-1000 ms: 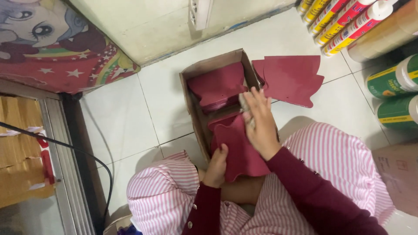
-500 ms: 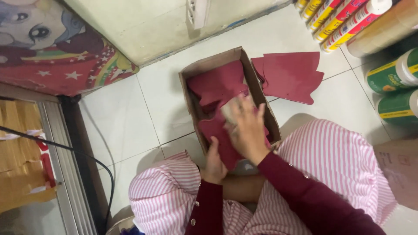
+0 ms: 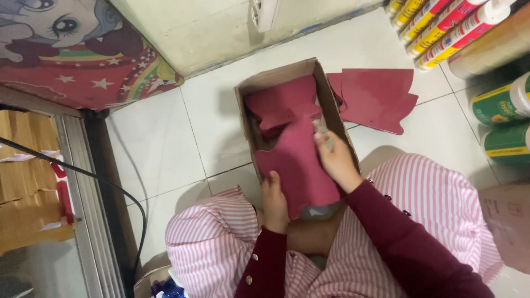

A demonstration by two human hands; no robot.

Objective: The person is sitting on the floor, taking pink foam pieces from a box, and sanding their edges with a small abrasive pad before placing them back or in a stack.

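1. A cardboard box is seen open on the white tiled floor, just in front of the person's knees, which are covered by a pink-and-white striped skirt.
2. A dark red cut sheet is held over the near end of the box — its lower part overhangs the box edge toward the lap.
3. The left hand is closed on the sheet's lower left edge; the thumb is laid on top, the fingers are hidden beneath.
4. The right hand is laid on the sheet's right side, over the right wall of the box. Something small and pale is seen at its fingertips; what it is cannot be told, nor whether it is pinched.
5. The two hands are kept apart, one on each side of the same sheet.
6. More red pieces are seen lying inside the box, at its far end.
7. A further stack of red sheets lies on the floor, just beside the right wall of the box.
8. Upper right: tubes and green-labelled cans — well apart from the hands.
9. Left: a black cable runs over a door track.
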